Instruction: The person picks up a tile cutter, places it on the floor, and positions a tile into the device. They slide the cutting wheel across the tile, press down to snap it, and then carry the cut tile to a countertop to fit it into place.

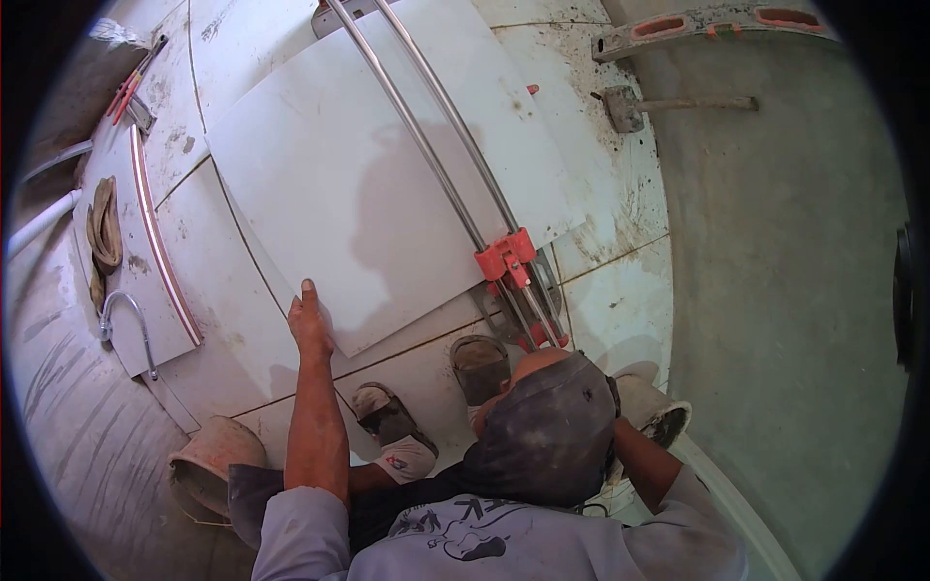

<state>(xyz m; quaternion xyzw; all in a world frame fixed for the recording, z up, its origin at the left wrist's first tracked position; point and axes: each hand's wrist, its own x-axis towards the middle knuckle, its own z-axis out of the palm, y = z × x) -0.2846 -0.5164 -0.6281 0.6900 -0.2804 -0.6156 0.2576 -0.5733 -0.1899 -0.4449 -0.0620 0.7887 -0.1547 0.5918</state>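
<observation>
White tile (387, 184) is pinched in the left hand (311, 324) by its near-left corner; the right hand's grip I can't see. It lies beneath steel rails (423, 150), likely heavy, stiff, brittle: better held by opposite edges.

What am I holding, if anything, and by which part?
Your left hand holds the large pale tile by its left edge, near a corner. Your right hand, hidden, cannot be judged.
</observation>
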